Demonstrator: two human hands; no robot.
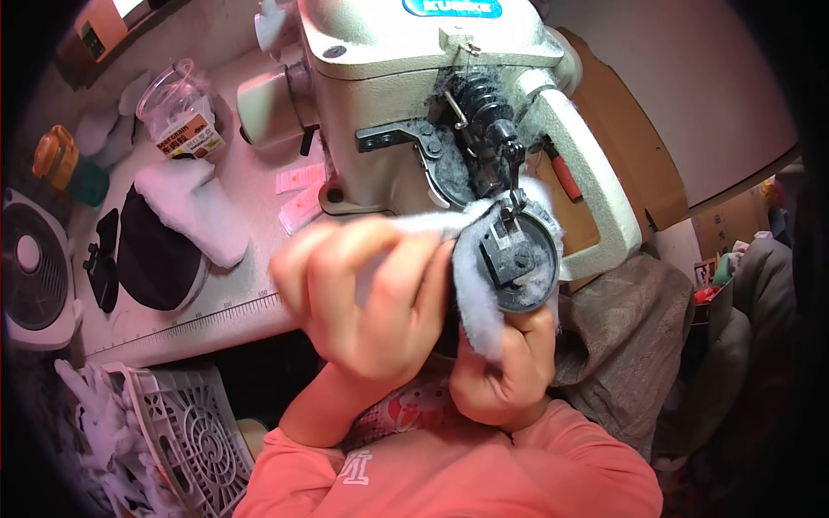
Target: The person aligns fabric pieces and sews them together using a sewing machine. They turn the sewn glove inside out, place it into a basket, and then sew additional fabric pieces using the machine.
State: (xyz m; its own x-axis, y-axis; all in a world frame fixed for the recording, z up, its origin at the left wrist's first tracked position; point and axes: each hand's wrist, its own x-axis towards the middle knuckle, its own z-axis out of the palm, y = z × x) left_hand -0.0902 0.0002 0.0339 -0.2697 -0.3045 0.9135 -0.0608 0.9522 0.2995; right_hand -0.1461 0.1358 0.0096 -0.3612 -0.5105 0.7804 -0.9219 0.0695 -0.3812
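Note:
A fur sewing machine with grey-white housing stands in front of me, its needle mechanism over a round dark disc dusted with lint. A strip of white fleece fabric wraps around the disc's left side and back. My left hand, slightly blurred, is left of the disc, its fingers curled and pinching the fleece edge. Just below the disc, my right hand is closed on the hanging fleece, the thumb bent. What lies inside each grip is partly hidden by the fingers.
On the table at left lie a black-and-white fleece piece, a clear plastic jar, a bottle and a fan. Below stands a plastic crate beside white fleece pieces. A grey sack hangs at right.

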